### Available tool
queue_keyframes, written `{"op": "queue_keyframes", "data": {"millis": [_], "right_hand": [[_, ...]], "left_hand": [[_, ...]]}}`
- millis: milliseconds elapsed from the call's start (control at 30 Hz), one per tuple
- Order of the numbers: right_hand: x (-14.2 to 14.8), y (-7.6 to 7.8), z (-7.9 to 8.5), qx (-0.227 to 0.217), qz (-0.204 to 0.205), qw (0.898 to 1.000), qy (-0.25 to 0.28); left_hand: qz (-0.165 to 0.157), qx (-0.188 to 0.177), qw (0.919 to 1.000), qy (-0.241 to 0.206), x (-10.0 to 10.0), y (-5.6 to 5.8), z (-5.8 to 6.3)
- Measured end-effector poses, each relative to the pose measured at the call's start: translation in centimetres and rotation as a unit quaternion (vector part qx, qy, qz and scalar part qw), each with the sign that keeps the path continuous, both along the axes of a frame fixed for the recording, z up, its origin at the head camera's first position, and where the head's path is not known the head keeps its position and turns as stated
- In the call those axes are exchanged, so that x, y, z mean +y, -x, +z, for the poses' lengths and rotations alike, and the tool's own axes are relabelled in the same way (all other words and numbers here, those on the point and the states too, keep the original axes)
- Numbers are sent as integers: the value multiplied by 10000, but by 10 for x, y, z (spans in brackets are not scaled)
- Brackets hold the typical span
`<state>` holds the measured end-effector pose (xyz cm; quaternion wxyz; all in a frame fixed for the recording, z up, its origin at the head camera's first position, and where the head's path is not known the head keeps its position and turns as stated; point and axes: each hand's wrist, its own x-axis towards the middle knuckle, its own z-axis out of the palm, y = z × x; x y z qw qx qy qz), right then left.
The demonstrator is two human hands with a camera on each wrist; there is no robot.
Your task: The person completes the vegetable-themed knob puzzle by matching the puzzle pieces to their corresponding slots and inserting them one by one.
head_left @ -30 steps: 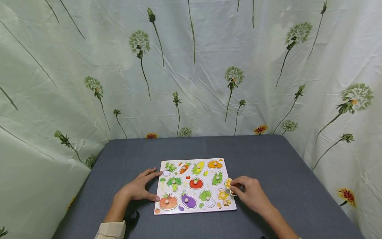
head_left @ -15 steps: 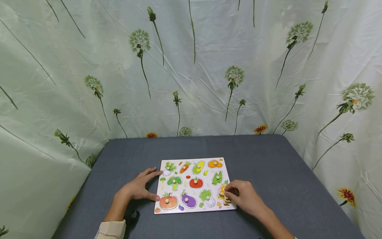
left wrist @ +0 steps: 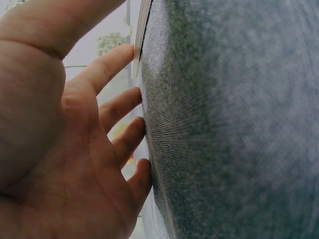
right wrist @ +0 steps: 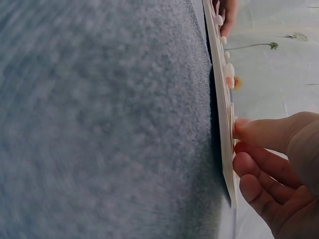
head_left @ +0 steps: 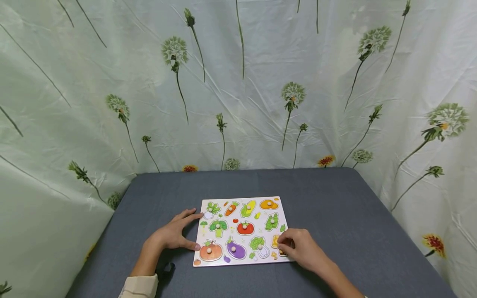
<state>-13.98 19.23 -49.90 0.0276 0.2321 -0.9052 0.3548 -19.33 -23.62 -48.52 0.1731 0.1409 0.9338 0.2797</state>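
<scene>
A white vegetable knob puzzle board (head_left: 231,236) lies flat on the table, its pieces bearing small round knobs. At its lower right corner my right hand (head_left: 302,247) pinches a yellow mushroom puzzle piece (head_left: 275,241) between thumb and fingers, largely covering it. Seen from the right wrist, the fingertips (right wrist: 242,124) are right at the board's surface, and the piece shows as a thin layer over the board's edge (right wrist: 217,74). My left hand (head_left: 169,235) spreads its fingers along the board's left edge, thumb and index finger touching it.
A dark grey cloth covers the table (head_left: 316,190). Behind it and at both sides hangs a pale curtain (head_left: 253,124) printed with dandelions. A small black object (head_left: 165,271) is beside the left wrist.
My right hand has carried the mushroom piece from beyond the board's right edge leftward and down onto the mushroom picture at the lower right. The left hand has stayed put.
</scene>
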Motion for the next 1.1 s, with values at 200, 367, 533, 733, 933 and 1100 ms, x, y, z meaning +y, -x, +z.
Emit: {"op": "queue_keyframes", "data": {"millis": [200,367,533,733,933,1100], "right_hand": [[0,0,0,204,110,9997,47],[0,0,-1,255,137,9995,96],[0,-1,-1,150,125,9998,68],[0,0,-2,28,6,10000,-27],[1,-2,-4,-28,-92,9999,-126],[3,-4,-5,-138,21,9999,-62]], "left_hand": [[23,41,10000,33,-1,1,-1],[79,34,9999,70,-2,1,-3],[70,40,10000,26,-2,0,-2],[80,17,10000,-19,-2,0,-1],[21,-6,10000,-47,-2,0,-3],[-50,6,10000,-4,-4,-1,-5]]}}
